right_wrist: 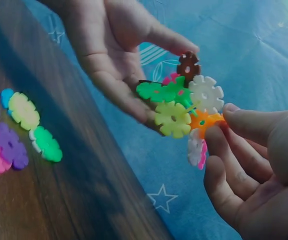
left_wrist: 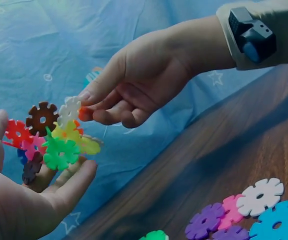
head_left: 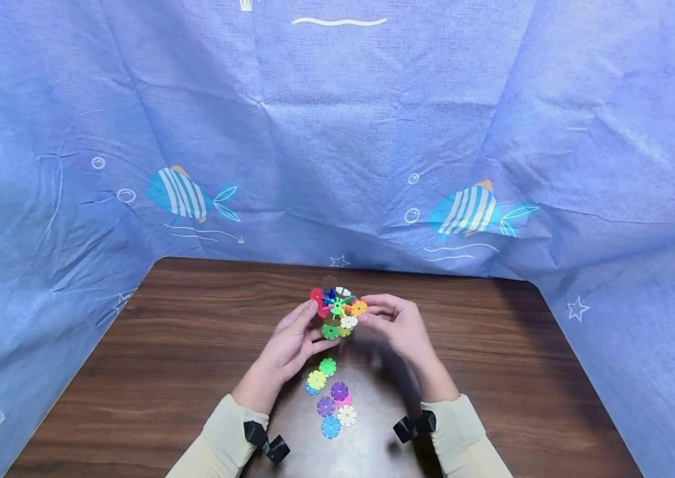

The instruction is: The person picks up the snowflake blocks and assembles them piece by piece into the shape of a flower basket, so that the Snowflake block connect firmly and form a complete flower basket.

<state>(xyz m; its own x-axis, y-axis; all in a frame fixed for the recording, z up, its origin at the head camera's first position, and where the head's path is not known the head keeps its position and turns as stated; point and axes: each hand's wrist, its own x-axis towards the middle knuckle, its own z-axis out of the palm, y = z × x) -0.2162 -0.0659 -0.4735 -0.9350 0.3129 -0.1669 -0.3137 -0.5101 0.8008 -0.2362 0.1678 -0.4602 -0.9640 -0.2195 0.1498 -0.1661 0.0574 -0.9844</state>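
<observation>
Above the middle of the table, a cluster of interlocked plastic snowflake discs [head_left: 337,306] is held between both hands. Its discs are red, brown, blue, green, yellow, white, pink and orange. My left hand [head_left: 291,342] grips the cluster from the left, its thumb against the red side and its fingers underneath. From the right, my right hand [head_left: 403,325] pinches an orange disc [right_wrist: 202,123] at the cluster's edge between thumb and fingers. In the left wrist view a bright green disc [left_wrist: 61,151] faces the camera, and a white disc [left_wrist: 70,111] lies by the right thumb.
Several loose discs lie on the dark wooden table [head_left: 194,345] below the hands: a green disc [head_left: 328,366], a yellow disc [head_left: 316,380] overlapping a blue one, a purple disc [head_left: 339,391], a white disc [head_left: 347,416] and others. A blue fish-print cloth [head_left: 337,166] hangs behind.
</observation>
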